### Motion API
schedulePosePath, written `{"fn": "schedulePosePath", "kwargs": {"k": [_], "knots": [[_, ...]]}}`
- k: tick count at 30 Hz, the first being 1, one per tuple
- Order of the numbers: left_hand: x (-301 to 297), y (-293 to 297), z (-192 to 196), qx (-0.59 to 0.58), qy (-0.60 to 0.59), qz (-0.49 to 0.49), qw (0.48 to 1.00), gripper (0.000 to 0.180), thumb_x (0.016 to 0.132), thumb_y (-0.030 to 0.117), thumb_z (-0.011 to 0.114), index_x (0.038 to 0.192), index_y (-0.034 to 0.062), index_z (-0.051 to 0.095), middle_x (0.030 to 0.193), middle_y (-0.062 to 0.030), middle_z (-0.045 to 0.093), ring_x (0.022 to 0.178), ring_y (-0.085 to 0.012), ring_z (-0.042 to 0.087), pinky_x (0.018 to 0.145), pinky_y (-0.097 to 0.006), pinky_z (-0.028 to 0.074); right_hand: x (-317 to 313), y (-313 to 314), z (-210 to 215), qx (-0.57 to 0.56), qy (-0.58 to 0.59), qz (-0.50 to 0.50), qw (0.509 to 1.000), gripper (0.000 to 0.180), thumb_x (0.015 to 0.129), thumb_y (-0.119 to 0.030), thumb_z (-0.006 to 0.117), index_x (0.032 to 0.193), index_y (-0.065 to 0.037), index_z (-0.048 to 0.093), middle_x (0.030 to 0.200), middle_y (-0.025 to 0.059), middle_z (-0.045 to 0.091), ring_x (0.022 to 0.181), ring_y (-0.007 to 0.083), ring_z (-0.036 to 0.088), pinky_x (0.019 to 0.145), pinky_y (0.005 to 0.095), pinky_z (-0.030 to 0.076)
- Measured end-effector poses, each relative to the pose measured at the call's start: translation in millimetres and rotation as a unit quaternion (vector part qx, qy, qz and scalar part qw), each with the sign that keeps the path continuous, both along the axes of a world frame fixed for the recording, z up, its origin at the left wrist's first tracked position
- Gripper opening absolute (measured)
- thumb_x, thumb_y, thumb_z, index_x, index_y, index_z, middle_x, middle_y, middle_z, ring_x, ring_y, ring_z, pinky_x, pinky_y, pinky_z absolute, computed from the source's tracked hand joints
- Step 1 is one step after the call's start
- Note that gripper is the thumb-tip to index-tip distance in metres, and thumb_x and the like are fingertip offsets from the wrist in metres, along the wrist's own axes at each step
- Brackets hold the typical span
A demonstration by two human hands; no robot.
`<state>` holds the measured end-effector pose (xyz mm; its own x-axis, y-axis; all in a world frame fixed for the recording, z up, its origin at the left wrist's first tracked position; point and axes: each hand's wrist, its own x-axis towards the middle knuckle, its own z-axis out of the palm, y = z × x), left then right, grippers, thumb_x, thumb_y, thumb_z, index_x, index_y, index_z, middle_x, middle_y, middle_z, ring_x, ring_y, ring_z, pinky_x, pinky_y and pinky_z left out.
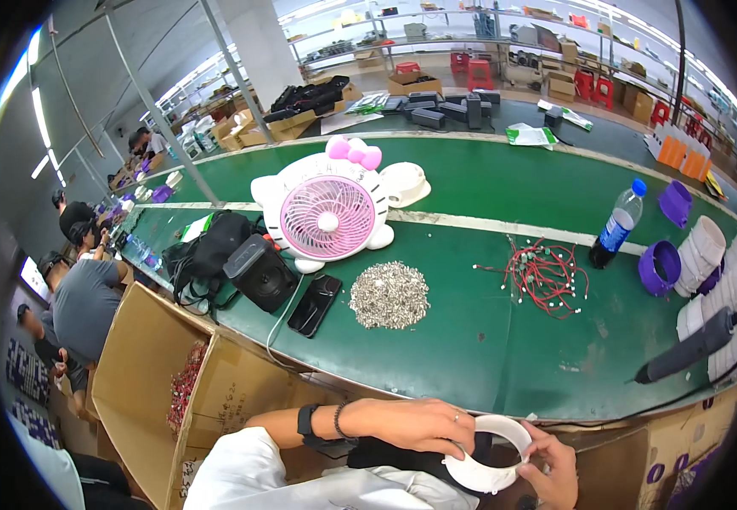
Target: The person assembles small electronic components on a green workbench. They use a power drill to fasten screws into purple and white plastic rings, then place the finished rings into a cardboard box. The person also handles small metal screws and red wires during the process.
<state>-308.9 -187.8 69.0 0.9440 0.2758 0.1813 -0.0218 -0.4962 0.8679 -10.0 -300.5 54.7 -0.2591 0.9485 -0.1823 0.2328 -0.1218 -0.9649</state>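
Note:
Low at the table's front edge, a white plastic ring-shaped housing (480,478) is held between both my hands. My left hand (426,427), with a ring on one finger, reaches in from the left and grips the housing's left rim. My right hand (553,467) pinches its right side between thumb and fingers. Beyond the hands, a heap of small metal screws (389,295) lies on the green table (462,357). To its right is a tangle of red wires (547,276) with white connectors. A dark electric screwdriver (691,348) lies at the right, its cable trailing along the front edge.
A pink-and-white cat-shaped fan (328,223) stands beyond the screws. Left of them are a phone (315,304), a black speaker-like box (262,276) and a bag. At right stand a bottle (619,223), purple rings (659,269) and stacked white housings (701,255). A cardboard box (143,365) is at left.

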Motion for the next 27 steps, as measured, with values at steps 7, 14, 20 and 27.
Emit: {"fn": "schedulePosePath", "kwargs": {"k": [7,14,20,27], "knots": [[-15,94,45,0.194,0.041,0.270,0.942,0.014,0.089,0.011,0.069,0.102,0.0060,0.069,0.095,-0.0136,0.065,0.088,-0.0345,0.065,0.076,-0.041,0.054,-23,76,-33,0.175,0.042,-0.199,0.963,0.045,0.095,-0.019,0.065,0.132,0.001,0.050,0.143,0.0225,0.054,0.125,0.0307,0.057,0.103,0.0401,0.046],[-21,265,30,0.329,0.085,0.547,0.765,0.015,0.091,0.015,0.062,0.097,0.0043,0.071,0.094,-0.0192,0.067,0.088,-0.0413,0.065,0.078,-0.050,0.052,-24,121,-61,0.273,-0.209,-0.190,0.920,0.042,0.087,-0.014,0.071,0.124,-0.002,0.055,0.133,0.0193,0.059,0.125,0.0382,0.053,0.107,0.0457,0.039],[-53,366,3,0.346,0.086,0.676,0.645,0.017,0.089,0.013,0.063,0.096,0.0038,0.076,0.096,-0.0214,0.070,0.090,-0.0427,0.067,0.081,-0.051,0.053,-28,124,-53,0.269,-0.196,-0.188,0.924,0.029,0.085,-0.011,0.070,0.111,-0.002,0.061,0.123,0.0177,0.064,0.122,0.0386,0.055,0.105,0.0474,0.042],[-47,402,-28,0.315,0.108,0.692,0.641,0.019,0.088,0.014,0.064,0.098,0.0039,0.076,0.096,-0.0240,0.071,0.088,-0.0440,0.068,0.081,-0.052,0.055,-23,124,-50,0.260,-0.189,-0.179,0.930,0.027,0.084,-0.011,0.071,0.107,-0.001,0.063,0.120,0.0163,0.065,0.121,0.0387,0.055,0.104,0.0479,0.042]]}}
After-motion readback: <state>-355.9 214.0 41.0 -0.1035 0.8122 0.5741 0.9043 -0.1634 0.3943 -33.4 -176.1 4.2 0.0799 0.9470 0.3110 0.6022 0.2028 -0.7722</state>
